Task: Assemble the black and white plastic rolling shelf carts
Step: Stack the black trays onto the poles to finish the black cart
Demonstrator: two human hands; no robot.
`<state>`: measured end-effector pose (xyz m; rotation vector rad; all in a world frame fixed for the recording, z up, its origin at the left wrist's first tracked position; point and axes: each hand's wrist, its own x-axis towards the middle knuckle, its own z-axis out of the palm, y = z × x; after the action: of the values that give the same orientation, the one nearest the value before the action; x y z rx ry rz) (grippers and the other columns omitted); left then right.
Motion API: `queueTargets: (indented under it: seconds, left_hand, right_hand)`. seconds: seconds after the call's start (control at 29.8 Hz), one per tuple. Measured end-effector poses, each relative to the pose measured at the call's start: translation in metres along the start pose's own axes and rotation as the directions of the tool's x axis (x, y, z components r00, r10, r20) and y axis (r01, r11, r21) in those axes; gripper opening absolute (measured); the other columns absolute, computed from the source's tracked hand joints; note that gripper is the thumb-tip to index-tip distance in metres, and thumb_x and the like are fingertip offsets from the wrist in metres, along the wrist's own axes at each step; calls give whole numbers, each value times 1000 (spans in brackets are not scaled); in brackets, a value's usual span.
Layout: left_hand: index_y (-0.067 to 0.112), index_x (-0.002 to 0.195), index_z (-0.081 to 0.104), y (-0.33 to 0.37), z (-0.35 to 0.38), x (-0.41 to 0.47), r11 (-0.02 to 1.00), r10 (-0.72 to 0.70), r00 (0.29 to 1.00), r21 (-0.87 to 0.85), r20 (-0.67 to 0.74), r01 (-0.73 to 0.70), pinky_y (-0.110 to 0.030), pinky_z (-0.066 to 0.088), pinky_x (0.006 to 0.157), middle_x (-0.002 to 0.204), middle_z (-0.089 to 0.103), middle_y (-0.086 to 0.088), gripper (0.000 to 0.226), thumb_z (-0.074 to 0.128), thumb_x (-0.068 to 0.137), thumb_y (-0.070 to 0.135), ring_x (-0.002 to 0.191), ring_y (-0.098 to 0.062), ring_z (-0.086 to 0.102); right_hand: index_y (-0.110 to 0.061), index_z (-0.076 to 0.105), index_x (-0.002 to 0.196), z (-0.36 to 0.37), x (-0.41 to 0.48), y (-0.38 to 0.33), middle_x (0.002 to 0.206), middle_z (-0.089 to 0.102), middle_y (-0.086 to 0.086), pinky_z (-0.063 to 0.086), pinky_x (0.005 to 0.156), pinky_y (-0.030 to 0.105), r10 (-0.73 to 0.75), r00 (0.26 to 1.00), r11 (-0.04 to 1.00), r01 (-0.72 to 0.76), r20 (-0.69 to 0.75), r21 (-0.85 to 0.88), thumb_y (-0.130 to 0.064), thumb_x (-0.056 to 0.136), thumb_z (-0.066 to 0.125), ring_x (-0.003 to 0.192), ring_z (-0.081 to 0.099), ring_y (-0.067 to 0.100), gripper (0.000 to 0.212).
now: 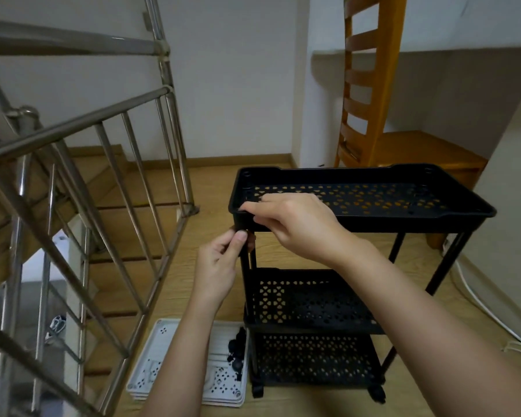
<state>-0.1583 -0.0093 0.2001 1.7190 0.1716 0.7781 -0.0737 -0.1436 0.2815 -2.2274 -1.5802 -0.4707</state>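
Note:
A black three-tier cart stands on the wooden floor, with a perforated top tray (451, 206), a middle tray (310, 302) and a bottom tray (313, 359) on black casters (377, 394). My left hand (220, 266) pinches the near-left black post (245, 266) just under the top tray. My right hand (295, 221) grips the top tray's near-left corner, fingers over its rim. White trays (151, 368) lie stacked on the floor to the left of the cart, with loose black casters (237, 353) on them.
A steel stair railing (82, 182) and wooden steps going down fill the left side. A wooden chair (382, 115) stands behind the cart. White wall at the right, with a white cable (481, 305) along the floor.

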Motion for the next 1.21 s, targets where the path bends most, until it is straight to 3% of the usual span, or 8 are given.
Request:
queueTargets:
  seconds: [0.07, 0.13, 0.3, 0.44, 0.54, 0.71, 0.97, 1.21]
  left_hand:
    - [20, 92, 71, 0, -1, 3, 1000, 13, 999, 17, 31, -14, -18, 52, 77, 84, 73, 1, 20, 51, 93, 22, 83, -10, 68]
    - [18, 93, 71, -1, -2, 5, 1000, 18, 998, 18, 60, -19, -16, 51, 76, 83, 73, 8, 19, 52, 93, 20, 83, -7, 68]
    - [9, 102, 70, -3, -4, 9, 1000, 22, 995, -17, 97, -20, -20, 52, 79, 83, 72, 8, 25, 51, 93, 22, 85, -7, 68]
    - [15, 103, 69, -3, 1, 11, 998, 18, 993, -63, 118, -10, -19, 51, 75, 82, 71, 8, 22, 52, 91, 23, 83, -6, 66]
    - [20, 102, 68, -2, 7, 11, 995, 19, 994, -96, 105, -9, -16, 50, 73, 80, 71, 7, 19, 52, 93, 17, 81, -5, 65]
    - [26, 97, 68, -2, 8, 10, 994, 28, 997, -107, 78, -20, -18, 51, 73, 79, 70, 8, 18, 52, 88, 26, 80, -7, 65]
    - [15, 96, 71, 0, -1, 10, 997, 77, 984, -32, 158, -73, -22, 54, 81, 87, 74, 3, 21, 55, 87, 24, 88, -11, 69]
    - [18, 102, 68, 1, 1, 10, 991, -14, 989, -128, 147, 33, -18, 52, 76, 91, 74, 5, 23, 54, 84, 25, 90, -11, 69]
  right_hand:
    - [-31, 58, 126, 2, 1, 0, 88, 56, -16, 19, 55, 10, 3, 1000, 1000, -3, -20, -19, -24, 97, 48, 86, 59, 10, 31]
    - [-30, 61, 123, 4, 3, -1, 87, 58, -15, 24, 55, 15, -6, 999, 1000, 5, -32, -27, -27, 97, 49, 86, 61, 12, 28]
    - [-30, 60, 125, 2, 13, 1, 112, 67, -10, 43, 79, 29, 47, 999, 999, -47, 17, 13, -35, 98, 46, 108, 60, 13, 31]
    - [-27, 61, 126, -6, 14, 11, 112, 67, -11, 49, 88, 32, 47, 997, 994, -53, 57, 95, -32, 97, 50, 106, 60, 9, 31]
    - [-27, 62, 125, -6, 13, 16, 111, 67, -11, 50, 88, 34, 50, 997, 992, -56, 54, 115, -32, 96, 52, 106, 60, 8, 30]
    - [-25, 63, 124, -3, 15, 16, 111, 69, -9, 51, 87, 38, 34, 999, 994, -37, 26, 105, -31, 96, 52, 107, 61, 11, 30]
    - [-28, 63, 122, 1, 6, 12, 103, 70, -7, 52, 82, 39, 21, 1000, 998, -20, -5, 53, -34, 96, 51, 103, 64, 17, 30]
    - [-31, 49, 132, -3, 5, 10, 107, 67, -12, 43, 71, 28, 37, 998, 999, -39, 54, 34, -38, 98, 46, 100, 62, 12, 35]
